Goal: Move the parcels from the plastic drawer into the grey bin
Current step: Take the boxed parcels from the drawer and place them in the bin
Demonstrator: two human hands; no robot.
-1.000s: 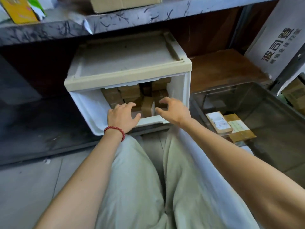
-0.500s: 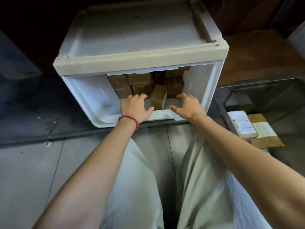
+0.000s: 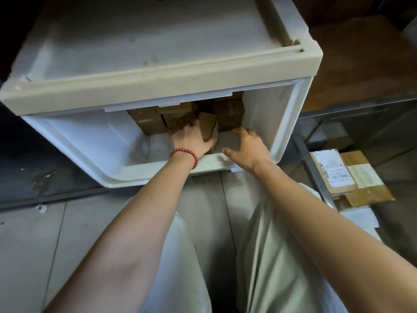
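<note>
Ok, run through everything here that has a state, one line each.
plastic drawer: open, part full.
stacked parcels: in the drawer, at the back.
upright parcel: on edge, touching the left hand.
flat parcel: lying on the drawer floor, under the right hand.
left hand: inside the drawer, grip unclear.
right hand: fingers spread, gripping nothing.
grey bin: holds two parcels.

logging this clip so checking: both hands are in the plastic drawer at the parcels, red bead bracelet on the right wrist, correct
No, the red bead bracelet is on the left wrist, as the head view shows. The rest holds: left hand and right hand are both in the plastic drawer at the parcels.
</note>
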